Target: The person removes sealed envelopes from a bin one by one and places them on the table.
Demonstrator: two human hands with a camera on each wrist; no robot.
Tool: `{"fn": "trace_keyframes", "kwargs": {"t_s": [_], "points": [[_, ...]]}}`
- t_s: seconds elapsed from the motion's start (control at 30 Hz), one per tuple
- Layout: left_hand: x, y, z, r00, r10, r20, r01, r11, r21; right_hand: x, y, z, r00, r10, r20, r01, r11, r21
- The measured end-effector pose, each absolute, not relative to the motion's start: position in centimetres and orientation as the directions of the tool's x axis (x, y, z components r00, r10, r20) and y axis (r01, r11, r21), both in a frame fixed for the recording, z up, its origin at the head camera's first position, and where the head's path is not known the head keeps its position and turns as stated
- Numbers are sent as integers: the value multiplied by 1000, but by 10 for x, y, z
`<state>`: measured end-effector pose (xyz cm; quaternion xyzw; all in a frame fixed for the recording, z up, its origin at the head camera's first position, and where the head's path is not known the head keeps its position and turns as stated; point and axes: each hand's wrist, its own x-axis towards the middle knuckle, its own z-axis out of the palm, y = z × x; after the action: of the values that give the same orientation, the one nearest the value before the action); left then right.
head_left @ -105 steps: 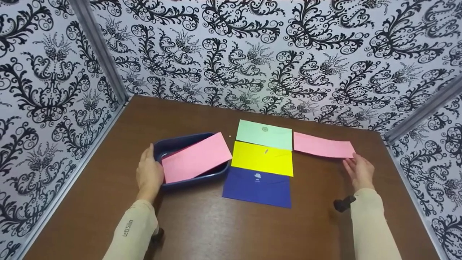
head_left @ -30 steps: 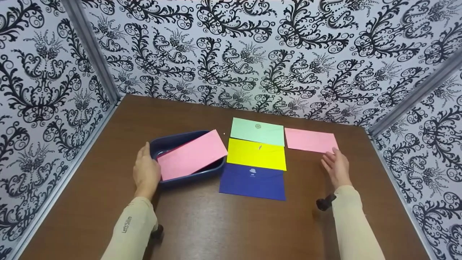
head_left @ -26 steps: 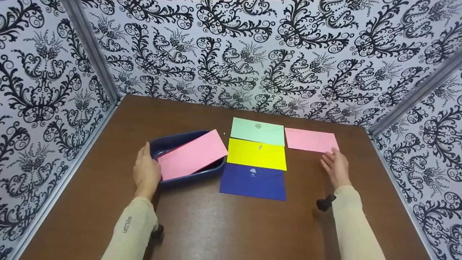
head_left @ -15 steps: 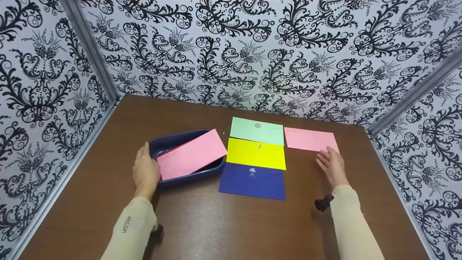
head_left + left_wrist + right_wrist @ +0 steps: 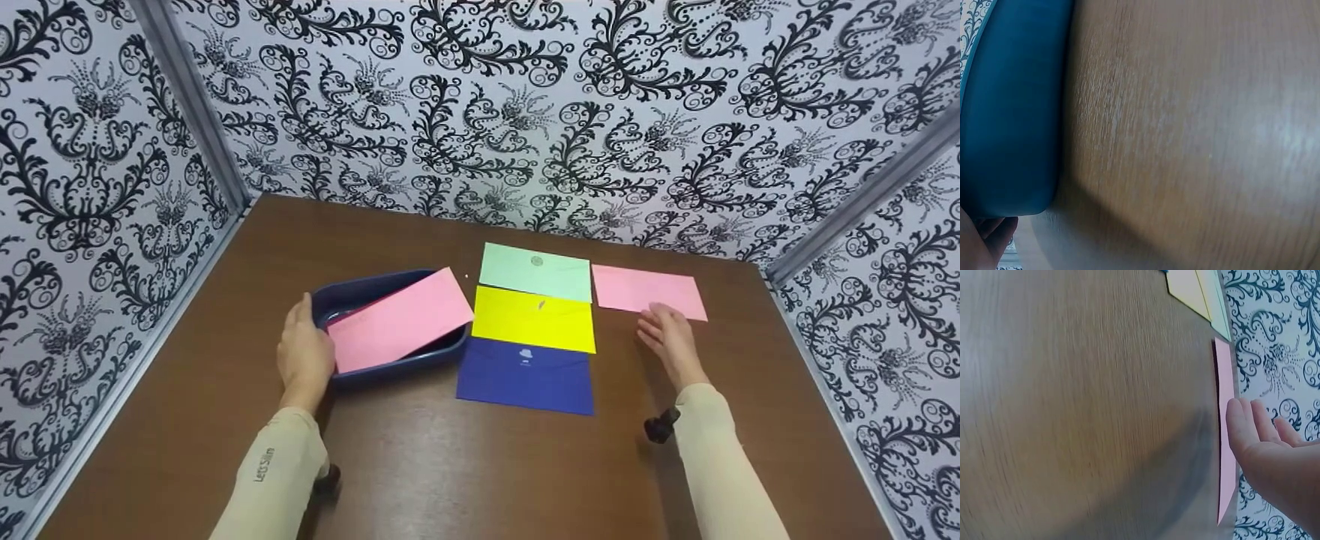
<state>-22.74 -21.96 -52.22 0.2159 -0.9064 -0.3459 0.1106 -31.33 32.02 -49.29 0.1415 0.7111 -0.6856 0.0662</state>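
My left hand (image 5: 304, 352) rests against the left end of a dark blue tray (image 5: 397, 371), its fingers along the outer wall. The left wrist view shows the tray's side wall (image 5: 1013, 112) and part of that hand at its end. Inside the tray, a pink envelope (image 5: 405, 319) lies aslant, one corner over the rim. My right hand (image 5: 671, 341) is at the near edge of another pink envelope (image 5: 637, 286) and grips nothing. In the right wrist view its fingers (image 5: 1241, 424) reach over this envelope; whether they touch it I cannot tell.
Left of the second pink envelope, a mint green envelope (image 5: 532, 271), a yellow envelope (image 5: 534, 321) and a dark blue envelope (image 5: 525, 382) form a column on the brown table (image 5: 450, 472). Patterned wall panels (image 5: 487, 112) enclose the table at the back and sides.
The right hand has let go of the pink envelope's right corner and slid left along its near edge. That envelope now lies flat beside the mint green one. The left hand stays at the tray.
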Motion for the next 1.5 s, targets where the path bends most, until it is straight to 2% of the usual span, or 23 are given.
{"fn": "trace_keyframes", "kwargs": {"t_s": [0.57, 1.5], "points": [[-228, -220, -523, -880, -472, 59, -311, 666, 678, -316, 288, -496, -959, 61, -276, 282, 156, -947], [-227, -219, -523, -876, -480, 50, -320, 656, 684, -313, 253, -496, -963, -68, -262, 249, 151, -957]]}}
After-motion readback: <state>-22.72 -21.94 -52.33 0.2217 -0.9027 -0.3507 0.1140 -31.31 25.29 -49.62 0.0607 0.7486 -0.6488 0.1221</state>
